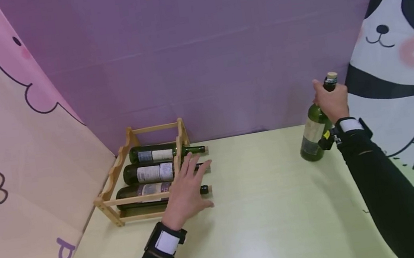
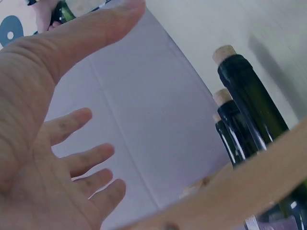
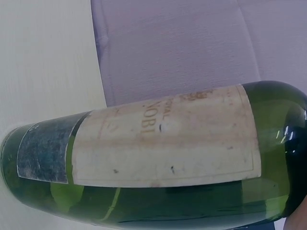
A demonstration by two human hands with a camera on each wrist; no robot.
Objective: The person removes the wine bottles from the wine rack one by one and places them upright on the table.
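My right hand (image 1: 332, 101) grips a green wine bottle (image 1: 312, 130) by its neck, at the right of the table. The bottle is slightly tilted, its cork showing above the fingers; a worn cream label (image 3: 168, 139) fills much of the right wrist view. My left hand (image 1: 188, 192) is spread over the front right side of a wooden wine rack (image 1: 134, 199), holding nothing. Three corked bottles lie in the rack: a rear bottle (image 1: 155, 153), a middle bottle (image 1: 150, 172) and a front bottle (image 1: 141, 195), necks pointing right. The left hand partly hides the nearer necks.
The pale table (image 1: 257, 209) runs back to a purple cloth wall (image 1: 213, 58). A pink printed panel (image 1: 16, 141) stands close to the rack on the left, and a panda-printed panel (image 1: 392, 74) rises by the right hand.
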